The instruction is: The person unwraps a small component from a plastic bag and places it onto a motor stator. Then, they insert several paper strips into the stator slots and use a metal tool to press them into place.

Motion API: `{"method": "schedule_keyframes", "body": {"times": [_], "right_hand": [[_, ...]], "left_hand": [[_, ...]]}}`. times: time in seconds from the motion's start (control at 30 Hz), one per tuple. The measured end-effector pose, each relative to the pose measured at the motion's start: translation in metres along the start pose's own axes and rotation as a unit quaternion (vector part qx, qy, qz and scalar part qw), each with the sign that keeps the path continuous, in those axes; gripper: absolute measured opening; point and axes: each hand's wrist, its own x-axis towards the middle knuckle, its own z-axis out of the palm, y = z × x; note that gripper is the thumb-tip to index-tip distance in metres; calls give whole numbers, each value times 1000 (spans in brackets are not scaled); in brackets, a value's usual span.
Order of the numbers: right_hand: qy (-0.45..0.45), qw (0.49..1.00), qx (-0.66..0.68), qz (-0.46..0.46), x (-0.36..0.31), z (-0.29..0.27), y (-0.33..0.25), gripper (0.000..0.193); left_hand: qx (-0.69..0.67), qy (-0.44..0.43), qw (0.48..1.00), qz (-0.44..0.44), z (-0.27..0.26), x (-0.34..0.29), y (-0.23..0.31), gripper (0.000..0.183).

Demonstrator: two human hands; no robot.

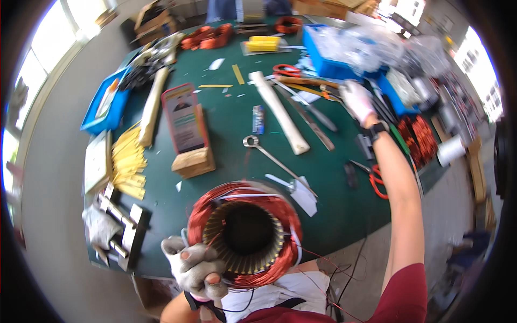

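At the table's near edge rests a motor stator, its core ringed by red-brown copper windings with white ties. My left hand, in a grey glove with bare fingertips, curls around the stator's near left side. My right arm stretches far to the right, a dark watch on its wrist. There my right hand, in a pale glove, is over a cluster of hand tools beside a wooden handle. Its fingers are blurred, so whether it grips a tool is unclear. A ring-ended metal rod lies beyond the stator.
A phone leans on a wooden stand. Yellow strips and a metal fixture are on the left. A white sleeve roll and red-handled scissors lie on the green table. Blue bins stand at the back right.
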Motion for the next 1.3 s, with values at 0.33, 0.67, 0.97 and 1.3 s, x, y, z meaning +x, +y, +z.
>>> {"method": "schedule_keyframes", "body": {"times": [0.33,0.67,0.97,1.3], "right_hand": [[-244,968,65,-10,27,1,80,21],[64,982,177,-30,4,-83,152,35],[-140,714,676,116,-110,-231,-93,22],[-47,921,-25,-385,-142,-227,-220,20]], "left_hand": [[-30,-71,996,37,-3,-8,-2,9],[-125,14,989,78,20,22,-14,29],[-408,-154,895,-93,-14,65,-43,44],[-345,-459,819,-18,26,131,-65,35]]}}
